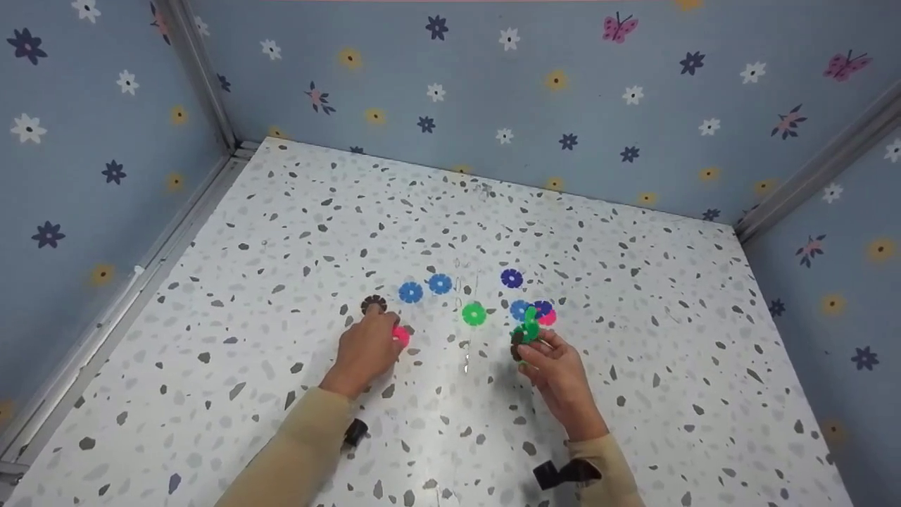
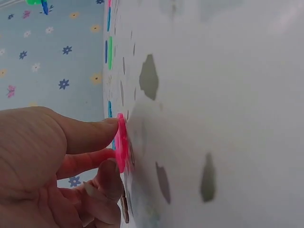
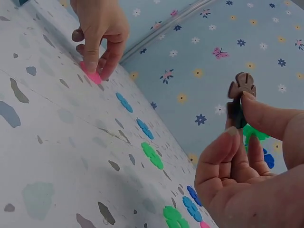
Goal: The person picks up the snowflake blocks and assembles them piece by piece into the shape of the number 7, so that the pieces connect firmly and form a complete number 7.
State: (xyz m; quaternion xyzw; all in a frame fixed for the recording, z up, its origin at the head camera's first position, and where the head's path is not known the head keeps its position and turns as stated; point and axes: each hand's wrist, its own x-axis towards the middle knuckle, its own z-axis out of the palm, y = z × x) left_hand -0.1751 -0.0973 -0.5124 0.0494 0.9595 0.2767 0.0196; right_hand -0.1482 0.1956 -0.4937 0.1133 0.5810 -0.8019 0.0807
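My left hand point(image 1: 367, 348) pinches a pink slotted disc point(image 2: 121, 142) by its edges, low at the tabletop. A brown disc point(image 1: 373, 303) lies just beyond its fingers. My right hand point(image 1: 559, 370) holds a small cluster of joined discs between thumb and fingers, raised above the table. In the right wrist view the cluster shows a brown disc point(image 3: 243, 86) on top, with a green disc point(image 3: 256, 134) and a blue disc point(image 3: 269, 158) partly hidden behind the fingers.
Loose discs lie on the speckled white table point(image 1: 450, 436): two light blue discs point(image 1: 410, 292), a green disc point(image 1: 474, 314), a dark blue disc point(image 1: 512, 278). Another blue disc point(image 1: 519, 310) and a pink disc point(image 1: 549, 317) lie beyond the right hand. Flower-patterned panels point(image 1: 479, 84) border the table.
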